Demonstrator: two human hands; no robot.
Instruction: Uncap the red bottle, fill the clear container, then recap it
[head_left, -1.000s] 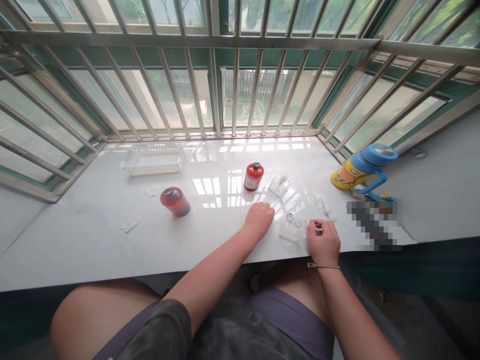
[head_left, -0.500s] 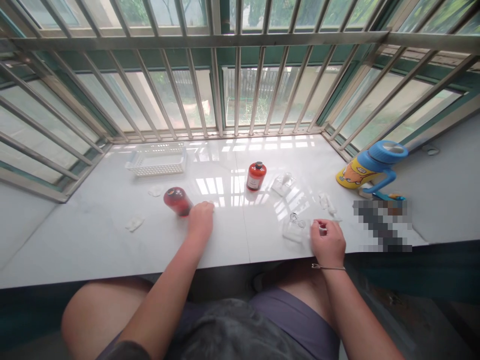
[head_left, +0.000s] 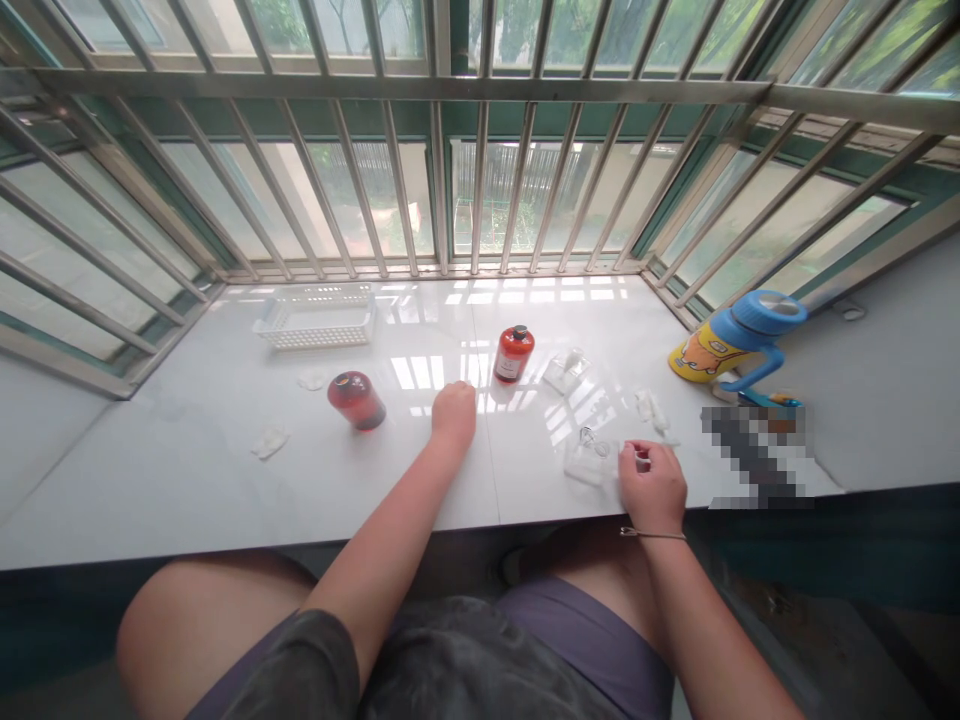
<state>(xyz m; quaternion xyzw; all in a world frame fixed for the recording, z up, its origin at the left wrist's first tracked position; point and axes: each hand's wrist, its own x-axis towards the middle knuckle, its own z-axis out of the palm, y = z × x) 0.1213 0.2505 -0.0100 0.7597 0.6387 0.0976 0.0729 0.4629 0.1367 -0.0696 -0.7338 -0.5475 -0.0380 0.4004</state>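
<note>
White basket (head_left: 319,335) at left rear of the counter (head_left: 150,480), then red bottle (head_left: 358,402). Left hand (head_left: 454,410) curled, can't tell its grip. Labelled bottle (head_left: 514,356) just beyond; I can't read the print. Clear box (head_left: 583,468) beside right hand (head_left: 651,482): fingers bent, grip unclear to me. Cartoon flask (head_left: 709,352) far right.

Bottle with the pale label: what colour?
The bottle is red-orange, with a dark top; best seen in the head view.

Top (head_left: 442,665): dk. grey, mottled, 6 o'clock; L sleeve (head_left: 322,645): short, same col., 7 o'clock; shorts (head_left: 592,630): purple-grey, approx. 5 o'clock; bracelet (head_left: 656,536): thin, w/ small loop (head_left: 628,531), 4 o'clock.
</note>
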